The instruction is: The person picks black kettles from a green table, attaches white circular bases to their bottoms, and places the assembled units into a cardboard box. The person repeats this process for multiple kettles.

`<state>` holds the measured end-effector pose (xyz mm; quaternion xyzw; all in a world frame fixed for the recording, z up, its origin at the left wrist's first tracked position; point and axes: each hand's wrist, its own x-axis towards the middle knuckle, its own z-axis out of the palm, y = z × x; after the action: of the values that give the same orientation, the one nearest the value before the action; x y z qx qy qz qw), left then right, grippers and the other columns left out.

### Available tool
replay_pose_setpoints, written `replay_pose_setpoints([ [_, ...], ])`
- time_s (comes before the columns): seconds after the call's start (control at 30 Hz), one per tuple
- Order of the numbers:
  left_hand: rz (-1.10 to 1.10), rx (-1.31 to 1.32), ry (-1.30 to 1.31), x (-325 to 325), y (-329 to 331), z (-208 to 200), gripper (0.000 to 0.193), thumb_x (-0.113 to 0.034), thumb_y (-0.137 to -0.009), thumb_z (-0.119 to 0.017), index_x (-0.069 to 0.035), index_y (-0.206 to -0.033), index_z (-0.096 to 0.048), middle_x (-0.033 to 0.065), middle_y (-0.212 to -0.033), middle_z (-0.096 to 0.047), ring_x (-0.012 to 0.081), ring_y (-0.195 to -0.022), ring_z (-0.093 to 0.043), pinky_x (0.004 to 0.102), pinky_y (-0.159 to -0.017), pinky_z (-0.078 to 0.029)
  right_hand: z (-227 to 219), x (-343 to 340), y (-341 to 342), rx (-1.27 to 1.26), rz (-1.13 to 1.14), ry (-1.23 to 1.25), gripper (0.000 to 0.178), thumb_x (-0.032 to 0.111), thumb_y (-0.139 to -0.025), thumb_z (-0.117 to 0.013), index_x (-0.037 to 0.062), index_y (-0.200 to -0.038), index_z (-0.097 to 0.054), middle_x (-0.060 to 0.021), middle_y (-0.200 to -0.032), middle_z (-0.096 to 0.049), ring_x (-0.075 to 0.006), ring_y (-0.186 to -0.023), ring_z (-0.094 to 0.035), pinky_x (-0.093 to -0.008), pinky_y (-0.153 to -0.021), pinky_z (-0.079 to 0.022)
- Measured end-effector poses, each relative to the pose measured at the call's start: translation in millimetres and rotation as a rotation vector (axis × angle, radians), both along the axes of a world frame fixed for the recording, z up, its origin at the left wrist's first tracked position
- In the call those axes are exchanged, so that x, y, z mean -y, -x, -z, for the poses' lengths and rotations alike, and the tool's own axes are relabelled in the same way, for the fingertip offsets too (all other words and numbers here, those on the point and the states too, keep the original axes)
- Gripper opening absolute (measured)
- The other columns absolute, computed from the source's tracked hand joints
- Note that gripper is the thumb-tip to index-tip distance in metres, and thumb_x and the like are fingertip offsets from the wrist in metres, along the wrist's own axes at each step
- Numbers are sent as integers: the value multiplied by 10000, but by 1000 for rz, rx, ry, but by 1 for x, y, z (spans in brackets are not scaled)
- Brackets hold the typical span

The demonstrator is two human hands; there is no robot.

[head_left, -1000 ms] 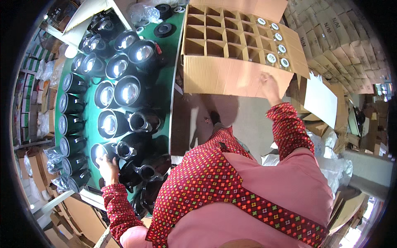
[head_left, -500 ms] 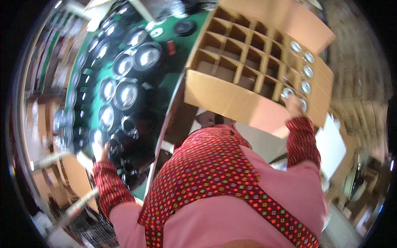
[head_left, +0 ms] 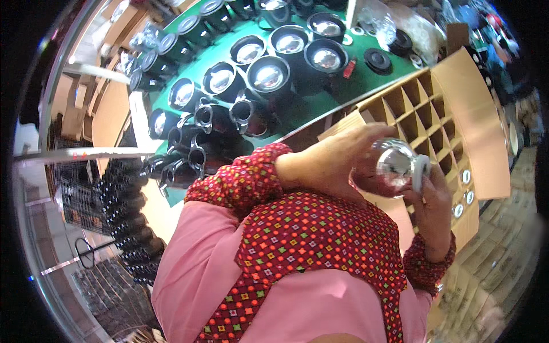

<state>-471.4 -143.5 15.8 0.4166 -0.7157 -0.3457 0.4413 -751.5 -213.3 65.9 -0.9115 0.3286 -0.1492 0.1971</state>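
Note:
My left hand [head_left: 337,157] wraps round the side of a shiny silvered glass flask liner [head_left: 394,163], held in front of my chest. At the liner's right end is a pale grey ring [head_left: 422,171]. The fingers of my right hand [head_left: 436,206] are closed on that ring. Whether the ring is a separate part or fixed to the liner, I cannot tell. Behind and below the liner stands an open cardboard box [head_left: 494,137] with a grid of dividers. A few round silvery tops [head_left: 466,177] show in its right-hand cells.
Several black jug bodies [head_left: 269,74] with silvery insides stand on the green table [head_left: 306,111]. More with handles [head_left: 243,111] crowd its near edge. A black disc [head_left: 377,61] and a small red piece [head_left: 349,68] lie toward the far right. Stacked cardboard [head_left: 492,251] lies right.
My left hand has left the table's left side and come across to the liner. My right hand has risen out of the box. The view has turned.

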Motion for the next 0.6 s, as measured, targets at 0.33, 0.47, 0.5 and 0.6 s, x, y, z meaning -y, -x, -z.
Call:
replay_pose_setpoints([
  [0.33, -366, -510, 148, -31, -24, 46, 1313, -282, -599, -1035, -23, -1623, -255, 213, -1453, -543, 325, -1352, -575, 428, -1158, -437, 97, 8, -123, 896, -203, -1233, 923, 385, -925, -776, 32, -1617, -276, -171, -1507, -498, -276, -1402, -509, -449, -1176, -417],
  [0.47, -503, -16, 201, -44, -52, 50, 1287, -424, -657, -995, -27, -1633, -256, 274, -1592, -376, 438, -1539, -317, 551, -1266, -232, 141, 8, -136, 734, -274, -710, 889, 69, -877, -856, 50, -1583, -316, -161, -1508, -490, -284, -1366, -546, -443, -1107, -518],
  [0.5, -481, 57, 109, -52, -65, 48, 1288, -443, -685, -978, -9, -1648, -242, 266, -1689, -248, 421, -1615, -158, 525, -1310, -118, 133, 8, -136, 782, -255, -1099, 922, 106, -843, -891, 44, -1571, -329, -164, -1481, -516, -288, -1339, -571, -454, -1096, -525],
  [0.6, -962, 257, 148, -70, -91, 92, 1230, -464, -723, -947, 51, -1613, -272, 309, -1629, -315, 462, -1549, -280, 529, -1288, -212, 137, 19, -126, 873, -47, -1560, 1012, 170, -757, -973, 45, -1549, -355, -167, -1431, -570, -291, -1281, -628, -473, -1063, -551],
])
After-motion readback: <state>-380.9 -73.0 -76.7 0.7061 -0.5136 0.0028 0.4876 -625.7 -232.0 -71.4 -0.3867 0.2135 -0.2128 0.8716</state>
